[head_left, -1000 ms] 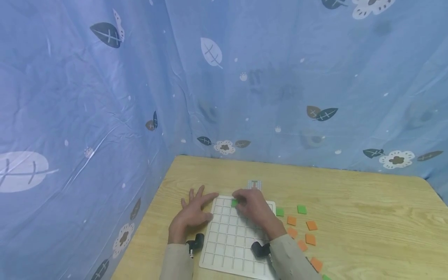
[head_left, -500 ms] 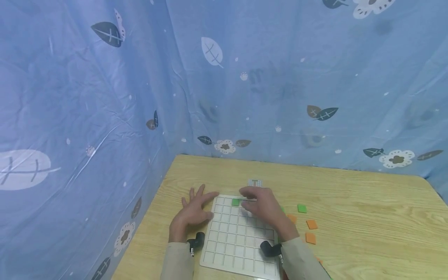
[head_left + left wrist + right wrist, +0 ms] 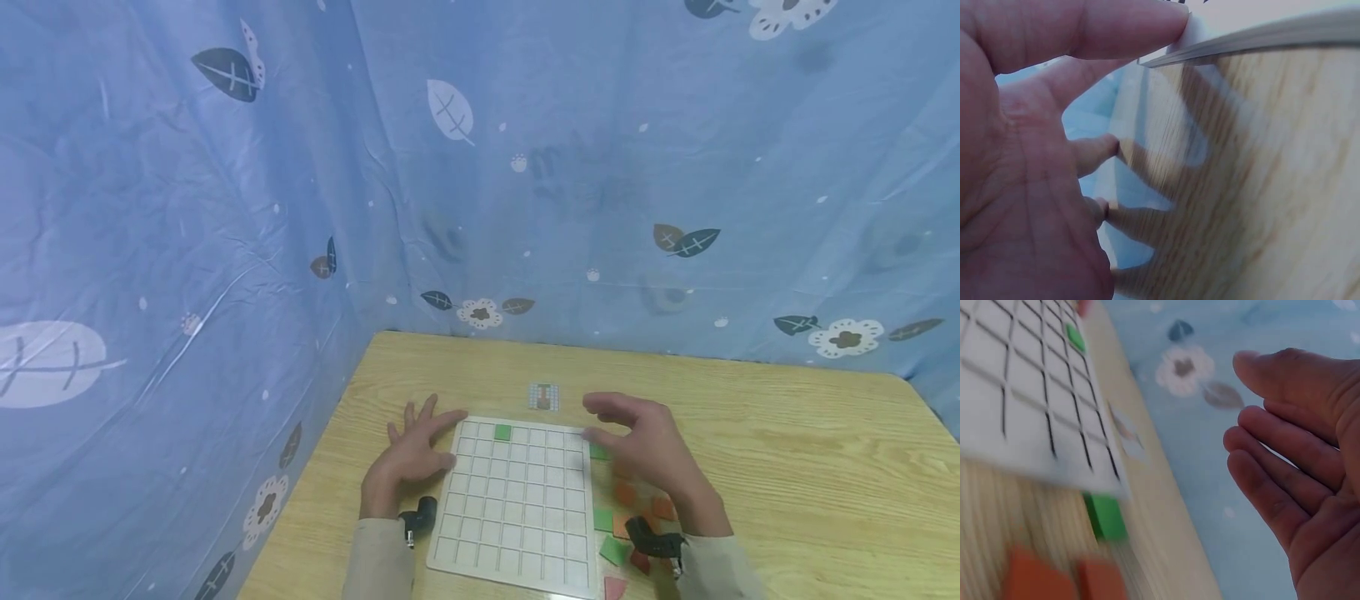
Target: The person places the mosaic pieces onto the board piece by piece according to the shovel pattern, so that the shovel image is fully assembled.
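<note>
A white grid board (image 3: 510, 508) lies on the table with one green square tile (image 3: 502, 432) in a cell of its top row. My left hand (image 3: 408, 458) rests at the board's upper left edge, fingers spread, thumb and forefinger touching the rim; the left wrist view shows the thumb (image 3: 1129, 28) at the board's edge. Over the board's upper right corner hovers my right hand (image 3: 648, 442), fingers loosely bent and holding nothing. Below it a green tile (image 3: 1105, 517) lies beside the board, near orange tiles (image 3: 1038, 578).
A small pattern card (image 3: 543, 397) lies behind the board. More tiles are scattered along the board's right side, among them a green one (image 3: 613, 550) and a red one (image 3: 614, 587). A blue patterned curtain (image 3: 600, 167) hangs behind and left of the table.
My right hand has let go of the green tile in the top row and moved right, off the board. The pattern card is now uncovered. The left hand stays put.
</note>
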Tool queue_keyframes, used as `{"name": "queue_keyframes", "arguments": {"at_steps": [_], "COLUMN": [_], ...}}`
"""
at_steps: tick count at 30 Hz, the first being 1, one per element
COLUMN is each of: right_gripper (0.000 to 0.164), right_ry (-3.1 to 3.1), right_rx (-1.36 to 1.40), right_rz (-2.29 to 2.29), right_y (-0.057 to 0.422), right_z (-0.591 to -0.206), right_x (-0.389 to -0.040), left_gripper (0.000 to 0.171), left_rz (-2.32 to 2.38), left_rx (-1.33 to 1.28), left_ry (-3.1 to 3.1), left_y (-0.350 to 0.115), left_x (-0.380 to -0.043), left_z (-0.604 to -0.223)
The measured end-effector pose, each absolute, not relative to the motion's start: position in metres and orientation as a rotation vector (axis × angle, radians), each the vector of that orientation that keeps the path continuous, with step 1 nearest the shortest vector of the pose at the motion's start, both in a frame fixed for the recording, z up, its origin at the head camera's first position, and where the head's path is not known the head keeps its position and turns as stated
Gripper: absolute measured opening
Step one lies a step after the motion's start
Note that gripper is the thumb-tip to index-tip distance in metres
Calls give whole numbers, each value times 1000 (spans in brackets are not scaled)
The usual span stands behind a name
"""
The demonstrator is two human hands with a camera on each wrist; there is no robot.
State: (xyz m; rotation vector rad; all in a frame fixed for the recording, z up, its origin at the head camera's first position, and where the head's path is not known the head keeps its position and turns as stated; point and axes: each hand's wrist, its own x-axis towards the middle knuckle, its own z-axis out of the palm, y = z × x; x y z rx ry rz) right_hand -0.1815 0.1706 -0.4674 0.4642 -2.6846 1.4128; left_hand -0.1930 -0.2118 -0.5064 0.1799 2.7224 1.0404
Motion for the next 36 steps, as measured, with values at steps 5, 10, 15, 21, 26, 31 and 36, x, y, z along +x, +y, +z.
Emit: {"name": "queue_keyframes", "arguments": {"at_steps": [5, 10, 15, 21, 26, 31, 36], "right_gripper": [47, 48, 48, 50, 50, 50, 50], "right_ry": [-2685, -2701, -2690, -2667, -2695, -2735, -2783], "right_rx": [404, 322, 317, 329, 329, 315, 262], "right_rz": [1364, 1311, 1283, 1334, 1431, 1468, 1494], "right_y": [203, 228, 247, 261, 265, 265, 265], "right_z": [-468, -469, -474, -480, -486, -497, -508], "right_x": [-177, -170, -169, -172, -174, -178, -180], "left_gripper": [80, 79, 80, 80, 79, 80, 81], "left_rz": [1041, 1024, 1023, 1034, 1044, 1046, 1061], "left_rx": [186, 192, 184, 180, 178, 173, 173], "left_ry": [2722, 2724, 2716, 2712, 2710, 2709, 2707], "left_y": [-213, -211, -211, -212, -212, -212, -211], "left_x": [-195, -196, -194, -192, -193, -192, -192], "left_z": [-508, -507, -506, -504, -504, -504, -504]}}
